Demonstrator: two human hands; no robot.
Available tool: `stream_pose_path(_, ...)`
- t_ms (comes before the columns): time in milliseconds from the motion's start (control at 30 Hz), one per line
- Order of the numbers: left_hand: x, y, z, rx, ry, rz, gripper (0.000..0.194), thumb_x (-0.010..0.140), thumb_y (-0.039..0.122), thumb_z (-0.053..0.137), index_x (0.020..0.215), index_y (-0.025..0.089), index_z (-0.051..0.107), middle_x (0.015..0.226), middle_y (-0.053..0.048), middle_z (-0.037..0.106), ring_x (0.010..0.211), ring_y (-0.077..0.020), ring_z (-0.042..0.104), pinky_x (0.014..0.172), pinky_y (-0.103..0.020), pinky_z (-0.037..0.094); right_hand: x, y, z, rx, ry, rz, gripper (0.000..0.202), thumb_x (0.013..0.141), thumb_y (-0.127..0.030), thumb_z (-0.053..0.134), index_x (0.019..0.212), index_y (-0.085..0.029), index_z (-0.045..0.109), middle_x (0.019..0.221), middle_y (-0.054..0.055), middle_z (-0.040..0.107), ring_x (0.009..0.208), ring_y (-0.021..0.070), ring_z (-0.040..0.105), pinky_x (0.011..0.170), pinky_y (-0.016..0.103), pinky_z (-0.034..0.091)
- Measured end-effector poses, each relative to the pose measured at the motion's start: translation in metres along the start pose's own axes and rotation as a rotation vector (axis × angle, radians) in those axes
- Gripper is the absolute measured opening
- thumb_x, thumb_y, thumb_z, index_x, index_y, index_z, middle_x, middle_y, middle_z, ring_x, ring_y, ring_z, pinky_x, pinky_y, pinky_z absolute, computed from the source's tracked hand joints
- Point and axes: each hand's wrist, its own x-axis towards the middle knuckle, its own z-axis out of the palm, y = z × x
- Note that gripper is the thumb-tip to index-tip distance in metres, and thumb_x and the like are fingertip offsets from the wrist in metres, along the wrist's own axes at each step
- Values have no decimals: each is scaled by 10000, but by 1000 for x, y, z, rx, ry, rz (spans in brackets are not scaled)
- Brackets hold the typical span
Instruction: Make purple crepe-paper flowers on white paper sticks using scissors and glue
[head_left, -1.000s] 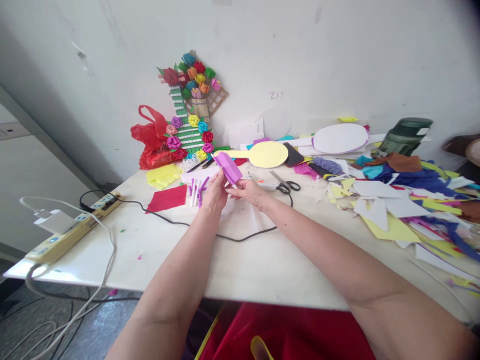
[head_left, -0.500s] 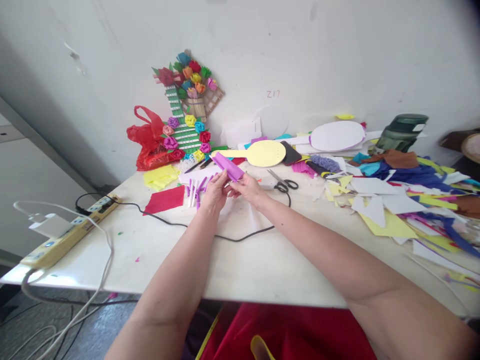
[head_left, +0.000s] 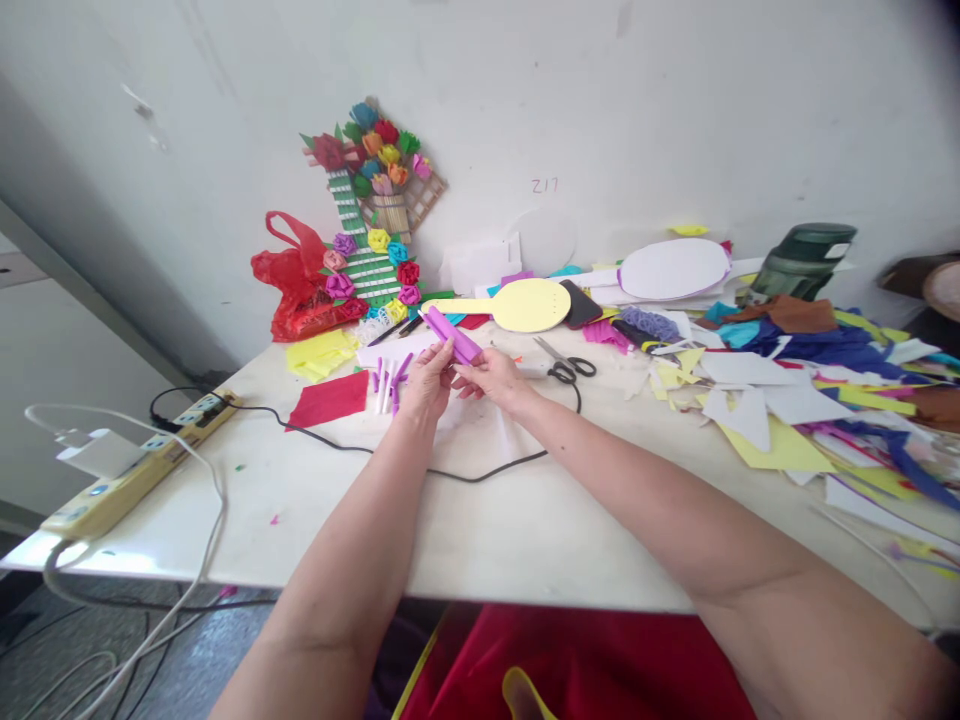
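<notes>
Between both hands, just above the table, is a piece of purple paper [head_left: 454, 337], partly rolled into a narrow strip. My left hand [head_left: 429, 378] pinches its near left side, thumb on top. My right hand [head_left: 491, 378] grips its right end with the fingers closed. Left of my hands lie several thin purple and white rolled sticks [head_left: 386, 385] on a sheet of white paper. A red rectangle of crepe paper [head_left: 328, 400] is farther left. Scissors [head_left: 570, 365] with black handles rest to the right of my right hand.
A black cord [head_left: 480, 480] crosses the table in front of my hands. A yellow paddle-shaped cutout [head_left: 531, 305] lies behind them. Paper scraps [head_left: 765, 420] and a green bottle [head_left: 804, 262] are at the right. At the left are a power strip [head_left: 135, 465] and a red plastic bag [head_left: 304, 285].
The purple paper has become narrower, rolled further in my fingers. My hands have hardly moved from their place.
</notes>
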Motion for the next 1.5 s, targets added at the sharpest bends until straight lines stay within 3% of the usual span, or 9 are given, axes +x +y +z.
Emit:
stream_pose_path(567, 0, 4, 1, -45, 19, 85, 97, 644, 159, 718, 703, 150, 642, 664, 3, 616, 587, -70, 541, 604, -191, 428, -5, -5, 0, 1, 28, 34, 204, 802, -234, 597, 746, -180, 408, 567, 6, 657, 444, 96, 599, 393, 165, 391)
stream_pose_path(733, 0, 2, -2, -21, -10, 40, 170, 637, 261, 737, 715, 146, 639, 641, 1, 602, 558, -77, 529, 521, -194, 408, 0, -1, -1, 2, 52, 7, 216, 786, -244, 616, 729, -180, 418, 563, 0, 651, 423, 95, 587, 368, 165, 370)
stream_pose_path(900, -2, -2, -3, 80, -139, -82, 274, 658, 372, 710, 606, 133, 586, 522, 10, 518, 416, -71, 422, 395, -218, 325, 0, -1, -2, 41, 47, 12, 227, 785, -242, 614, 727, -184, 403, 579, -2, 655, 424, 101, 595, 378, 173, 396)
stream_pose_path(1500, 0, -2, -7, 148, -187, -80, 310, 680, 419, 680, 592, 134, 594, 524, -3, 527, 459, -78, 444, 450, -219, 367, -5, -11, -5, -69, 72, 36, 224, 727, -270, 678, 696, -161, 485, 575, 13, 648, 417, 98, 584, 362, 168, 378)
